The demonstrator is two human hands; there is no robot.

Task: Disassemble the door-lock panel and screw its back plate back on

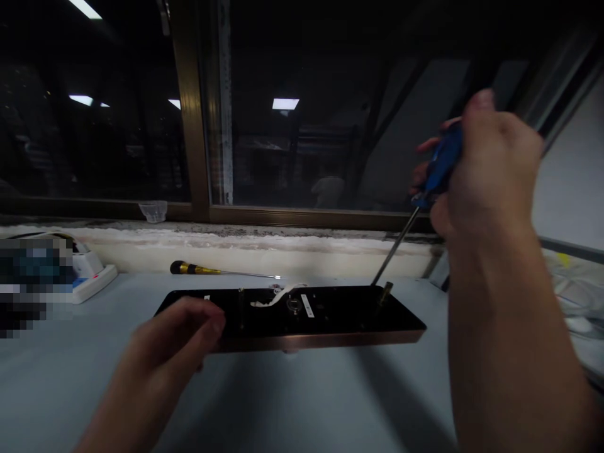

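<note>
My right hand (491, 163) is wrapped round the blue handle of a screwdriver (399, 244). Its shaft slants down and left, and the tip reaches the far right edge of a long black panel (344, 314) with a copper-coloured rim. Two brass posts (385, 294) stand up from that panel, and a white ribbon cable (276, 298) comes out near its middle. At the panel's left end is my left hand (165, 352), thumb and fingertips closed together. What they pinch, if anything, is hidden.
Behind the panel lies a second screwdriver (202, 268) with a black and yellow handle. A white power strip (97, 283) sits at the left, and a small clear plastic cup (153, 211) on the window sill. Clear plastic bags (578, 302) are at the right.
</note>
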